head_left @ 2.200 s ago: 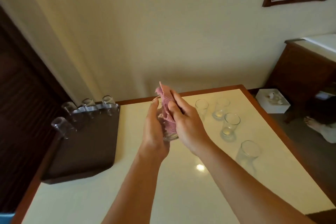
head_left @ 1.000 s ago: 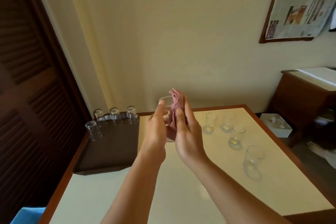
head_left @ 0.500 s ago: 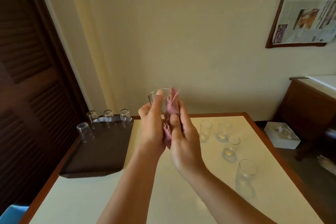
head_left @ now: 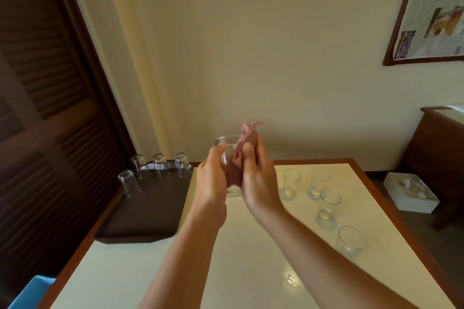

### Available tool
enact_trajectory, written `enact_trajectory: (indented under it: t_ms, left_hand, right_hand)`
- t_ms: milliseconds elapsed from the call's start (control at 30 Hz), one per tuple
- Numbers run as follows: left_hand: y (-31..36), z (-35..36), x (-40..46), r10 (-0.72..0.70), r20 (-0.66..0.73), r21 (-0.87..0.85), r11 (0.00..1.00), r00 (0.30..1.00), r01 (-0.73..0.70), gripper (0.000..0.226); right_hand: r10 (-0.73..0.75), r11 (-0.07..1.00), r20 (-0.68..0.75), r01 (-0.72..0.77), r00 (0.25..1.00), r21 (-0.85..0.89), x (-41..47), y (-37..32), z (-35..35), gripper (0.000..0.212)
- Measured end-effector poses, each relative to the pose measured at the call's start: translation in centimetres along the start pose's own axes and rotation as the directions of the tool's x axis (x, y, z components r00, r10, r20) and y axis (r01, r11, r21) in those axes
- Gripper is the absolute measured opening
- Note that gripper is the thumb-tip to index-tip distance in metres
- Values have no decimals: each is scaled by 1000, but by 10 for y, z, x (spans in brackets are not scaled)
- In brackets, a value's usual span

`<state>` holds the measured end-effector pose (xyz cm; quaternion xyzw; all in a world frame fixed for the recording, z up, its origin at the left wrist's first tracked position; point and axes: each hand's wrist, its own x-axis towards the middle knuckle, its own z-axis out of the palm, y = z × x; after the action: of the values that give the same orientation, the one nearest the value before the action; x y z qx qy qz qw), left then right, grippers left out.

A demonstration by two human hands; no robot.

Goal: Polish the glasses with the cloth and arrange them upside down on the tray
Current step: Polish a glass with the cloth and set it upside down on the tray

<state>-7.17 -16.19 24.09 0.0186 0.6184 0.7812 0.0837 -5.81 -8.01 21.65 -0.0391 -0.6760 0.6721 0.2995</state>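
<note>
Head camera, looking down over my forearms: my left hand is wrapped around a clear drinking glass, held upright above the cream-topped table with a reddish wood edge. My right hand is closed on a crumpled pink cloth, pressing it against the glass's right side, with a tuft of cloth sticking up past the rim. To my left, a dark brown rectangular tray sits on the table near the wall. Three clear glasses stand upside down in a row along its far edge, and a fourth upturned glass stands at its left edge. To my right, four more clear glasses stand upright on the tabletop, apart from one another. Beyond the table's right edge a white box sits lower down.
</note>
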Motion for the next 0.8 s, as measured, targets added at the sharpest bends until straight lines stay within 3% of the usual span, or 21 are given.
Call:
enact_trajectory:
  t_ms: [100, 167, 200, 267, 333, 367, 433, 533, 567, 667, 733, 800]
  left_hand:
    - [0, -5, 2, -77, 124, -32, 996, 989, 82, 40]
    - [4, -11, 8, -89, 65, -230, 968, 994, 101, 68]
    - [5, -13, 10, -84, 1, -298, 951, 996, 80, 66]
    - [4, -14, 5, -78, -50, -252, 966, 996, 63, 44]
    - [-1, -10, 3, -68, -2, -78, 995, 998, 68, 40]
    - [-1, -7, 0, -62, 28, -49, 997, 998, 64, 43]
    - [2, -7, 2, -39, 60, -125, 991, 997, 47, 55]
    - [8, -10, 8, -31, -109, -254, 967, 994, 3, 48]
    - [8, -9, 7, -36, -112, -216, 976, 993, 11, 44]
    - [0, -1, 2, -25, -60, -10, 1000, 998, 24, 41]
    - [2, 1, 1, 9, -40, 1, 1000, 999, -9, 48]
    - [6, 0, 5, 83, -104, -79, 993, 991, -91, 71]
  right_hand:
    - [-67, 989, -9, 65, 998, -131, -2, -5, 1, 43]
    - [-137, 961, 82, 152, 987, -230, -30, -5, 3, 45]
    - [-153, 957, 131, 179, 980, -227, -39, -4, 3, 45]
    - [-117, 984, 118, 131, 986, -124, -26, 0, 3, 40]
    - [0, 999, 12, -1, 1000, 43, 2, -1, 3, 36]
    - [-2, 999, -16, 3, 1000, 38, 7, -2, 3, 37]
    - [-124, 987, 14, 125, 992, -103, -9, -5, 8, 42]
    - [-169, 977, 185, 189, 968, -98, -33, -2, 9, 43]
    - [-154, 988, 189, 155, 970, 6, -26, -1, 8, 41]
    - [88, 977, -6, -85, 996, 195, 15, -2, 6, 36]
    - [75, 988, -59, -66, 995, 143, 10, -1, 8, 34]
    - [28, 997, 34, -30, 999, 70, -17, 4, 14, 37]
